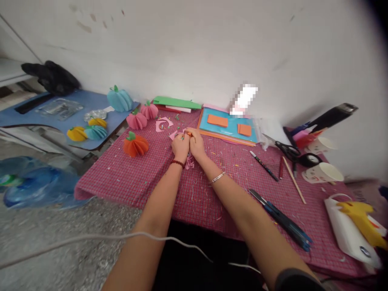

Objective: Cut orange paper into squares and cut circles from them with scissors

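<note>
My left hand (181, 146) and my right hand (197, 144) are pressed together over the middle of the table, fingers curled inward. Small orange and green paper scraps (189, 133) peek out between the fingers. Most of what the hands enclose is hidden. Crumpled pink paper strips (189, 163) show just below the hands, and a pink cut-out paper piece (163, 123) lies to their left. Further left stand an orange paper pumpkin (135, 145) and two pink paper pumpkins (136, 120).
Blue and orange sheets (230, 131) and green paper (176, 102) lie by the wall. To the right are a marker (264, 165), a wooden stick (294, 180), a utility knife (283, 222), scissors (287, 150), paper cups (323, 173) and a yellow glue gun (360, 218). A white cable (145, 234) crosses in front.
</note>
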`<action>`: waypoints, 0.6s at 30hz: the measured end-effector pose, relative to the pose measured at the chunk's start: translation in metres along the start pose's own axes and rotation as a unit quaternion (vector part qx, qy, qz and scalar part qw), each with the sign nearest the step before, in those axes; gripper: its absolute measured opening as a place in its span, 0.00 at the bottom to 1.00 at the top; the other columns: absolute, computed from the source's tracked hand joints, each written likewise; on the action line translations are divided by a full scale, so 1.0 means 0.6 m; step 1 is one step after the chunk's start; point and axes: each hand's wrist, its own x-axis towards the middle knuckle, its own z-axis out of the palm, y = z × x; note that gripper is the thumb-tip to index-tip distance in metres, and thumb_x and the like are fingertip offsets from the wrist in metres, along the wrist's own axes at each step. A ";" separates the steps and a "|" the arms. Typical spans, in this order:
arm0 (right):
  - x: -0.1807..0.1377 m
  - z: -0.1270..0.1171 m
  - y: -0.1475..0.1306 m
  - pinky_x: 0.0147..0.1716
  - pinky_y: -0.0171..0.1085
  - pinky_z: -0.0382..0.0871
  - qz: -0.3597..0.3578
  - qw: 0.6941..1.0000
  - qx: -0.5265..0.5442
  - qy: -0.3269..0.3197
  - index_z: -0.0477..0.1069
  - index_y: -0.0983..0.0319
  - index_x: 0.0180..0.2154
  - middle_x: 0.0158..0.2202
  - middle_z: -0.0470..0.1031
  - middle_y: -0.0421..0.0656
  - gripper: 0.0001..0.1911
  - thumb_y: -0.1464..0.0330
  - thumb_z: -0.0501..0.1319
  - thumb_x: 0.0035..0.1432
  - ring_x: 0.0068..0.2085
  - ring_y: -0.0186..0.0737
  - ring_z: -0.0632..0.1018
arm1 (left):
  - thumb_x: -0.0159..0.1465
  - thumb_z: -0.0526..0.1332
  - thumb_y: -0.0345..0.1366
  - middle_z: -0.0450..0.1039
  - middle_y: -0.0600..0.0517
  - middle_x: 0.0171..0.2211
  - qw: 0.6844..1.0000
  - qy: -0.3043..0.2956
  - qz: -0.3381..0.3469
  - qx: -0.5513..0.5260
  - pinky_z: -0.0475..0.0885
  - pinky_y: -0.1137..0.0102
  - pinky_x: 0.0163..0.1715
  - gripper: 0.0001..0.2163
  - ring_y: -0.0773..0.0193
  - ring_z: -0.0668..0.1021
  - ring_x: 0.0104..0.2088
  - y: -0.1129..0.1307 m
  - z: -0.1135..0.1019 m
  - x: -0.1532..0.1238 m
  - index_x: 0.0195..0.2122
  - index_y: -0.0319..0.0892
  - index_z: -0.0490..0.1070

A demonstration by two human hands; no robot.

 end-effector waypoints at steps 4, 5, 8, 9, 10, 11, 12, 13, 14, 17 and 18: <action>-0.007 -0.001 0.006 0.55 0.47 0.66 -0.010 0.999 0.023 -0.037 0.74 0.63 0.45 0.49 0.77 0.51 0.23 0.58 0.46 0.65 0.51 0.45 0.76 | 0.65 0.55 0.40 0.78 0.46 0.33 0.999 0.029 -0.017 0.016 0.70 0.66 0.39 0.11 0.56 0.78 0.36 0.003 0.005 -0.009 0.32 0.43 0.75; -0.011 -0.001 0.008 0.56 0.47 0.66 -0.011 0.999 0.025 -0.041 0.73 0.64 0.47 0.50 0.77 0.52 0.24 0.56 0.46 0.66 0.52 0.45 0.75 | 0.66 0.55 0.40 0.78 0.46 0.34 0.999 0.041 -0.019 0.018 0.70 0.66 0.39 0.11 0.56 0.78 0.37 0.004 0.006 -0.013 0.33 0.43 0.74; -0.022 -0.002 0.010 0.58 0.48 0.63 -0.013 0.998 0.019 -0.051 0.72 0.65 0.50 0.52 0.75 0.55 0.30 0.51 0.43 0.67 0.54 0.47 0.74 | 0.66 0.55 0.39 0.76 0.43 0.42 0.996 0.085 -0.013 0.024 0.69 0.64 0.48 0.10 0.56 0.76 0.47 0.009 0.007 -0.026 0.40 0.42 0.73; -0.025 -0.004 0.010 0.58 0.48 0.63 -0.015 0.998 0.014 -0.056 0.71 0.64 0.50 0.52 0.74 0.55 0.32 0.50 0.41 0.67 0.54 0.47 0.74 | 0.66 0.56 0.38 0.74 0.43 0.46 0.995 0.097 -0.008 0.026 0.67 0.62 0.52 0.10 0.55 0.74 0.51 0.010 0.006 -0.029 0.42 0.42 0.73; -0.027 -0.006 0.009 0.58 0.49 0.62 -0.018 0.998 0.009 -0.063 0.71 0.64 0.51 0.52 0.74 0.55 0.33 0.49 0.39 0.67 0.54 0.47 0.73 | 0.66 0.56 0.38 0.73 0.43 0.50 0.994 0.104 0.000 0.026 0.65 0.60 0.55 0.10 0.54 0.72 0.55 0.011 0.005 -0.031 0.45 0.42 0.73; -0.028 -0.010 0.008 0.59 0.49 0.62 -0.024 0.997 0.005 -0.074 0.70 0.63 0.51 0.52 0.74 0.55 0.34 0.48 0.38 0.67 0.55 0.47 0.73 | 0.66 0.56 0.37 0.71 0.43 0.53 0.994 0.106 0.008 0.026 0.63 0.58 0.57 0.11 0.53 0.69 0.57 0.011 0.005 -0.032 0.47 0.44 0.73; -0.028 -0.014 0.007 0.59 0.49 0.61 -0.032 0.996 0.001 -0.089 0.70 0.63 0.52 0.52 0.74 0.54 0.35 0.47 0.38 0.67 0.55 0.47 0.73 | 0.66 0.56 0.36 0.69 0.45 0.56 0.994 0.103 0.018 0.024 0.61 0.57 0.59 0.11 0.53 0.68 0.59 0.010 0.005 -0.031 0.48 0.45 0.73; -0.028 -0.020 0.005 0.59 0.49 0.61 -0.043 0.993 -0.001 -0.108 0.70 0.62 0.52 0.52 0.73 0.54 0.35 0.46 0.38 0.66 0.55 0.47 0.72 | 0.65 0.56 0.35 0.69 0.46 0.57 0.995 0.095 0.027 0.020 0.60 0.57 0.60 0.12 0.54 0.67 0.60 0.008 0.005 -0.027 0.48 0.47 0.73; -0.027 -0.027 0.004 0.60 0.49 0.61 -0.054 0.990 -0.003 -0.129 0.69 0.63 0.53 0.53 0.73 0.54 0.36 0.44 0.39 0.65 0.56 0.48 0.72 | 0.65 0.56 0.33 0.69 0.48 0.57 0.996 0.084 0.035 0.017 0.60 0.58 0.61 0.12 0.55 0.68 0.60 0.005 0.006 -0.023 0.48 0.47 0.74; -0.024 -0.055 0.004 0.60 0.50 0.61 -0.090 0.975 -0.008 -0.203 0.66 0.66 0.56 0.55 0.71 0.57 0.44 0.37 0.47 0.57 0.58 0.51 0.70 | 0.63 0.56 0.30 0.76 0.47 0.51 0.998 0.045 0.038 0.005 0.63 0.61 0.59 0.13 0.57 0.74 0.54 -0.008 0.012 -0.004 0.45 0.45 0.76; -0.025 -0.065 0.005 0.61 0.51 0.59 -0.100 0.967 -0.017 -0.235 0.63 0.68 0.59 0.58 0.67 0.59 0.48 0.36 0.51 0.53 0.60 0.53 0.68 | 0.62 0.56 0.29 0.77 0.47 0.48 0.999 0.034 0.034 0.002 0.65 0.62 0.57 0.13 0.57 0.75 0.52 -0.012 0.013 0.002 0.45 0.44 0.77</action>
